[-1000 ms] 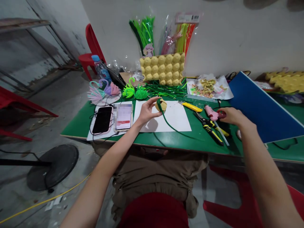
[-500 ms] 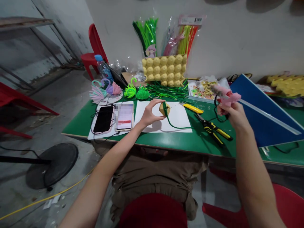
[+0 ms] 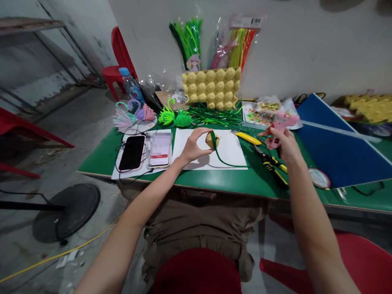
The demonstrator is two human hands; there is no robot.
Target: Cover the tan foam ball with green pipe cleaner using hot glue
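Between the thumb and fingers of my left hand (image 3: 193, 147) is a small yellow egg-carton cup (image 3: 209, 141), held above a white paper sheet (image 3: 231, 157). A dark green pipe cleaner (image 3: 223, 162) crosses the cup, and its loose end trails right over the paper. My right hand (image 3: 287, 143) is wrapped around the grip of a pink hot glue gun (image 3: 285, 120), its nozzle end toward the left. Beneath that hand lie black-and-yellow pliers (image 3: 269, 163), partly covered by the forearm. A yellow utility knife (image 3: 248, 138) rests between the paper and the right hand.
Two phones (image 3: 132, 153) with cables lie at left. Behind are pipe-cleaner swans (image 3: 183, 118), loose green pipe cleaners (image 3: 217, 116) and an upright egg carton (image 3: 211, 87). A scrap-filled tray (image 3: 260, 110) and a leaning blue board (image 3: 339, 151) stand at right, near a tape roll (image 3: 319, 178).
My right hand has moved left and turned the glue gun, bringing it closer to the cup. The tape roll has come into view. My left hand stays in place with the cup.
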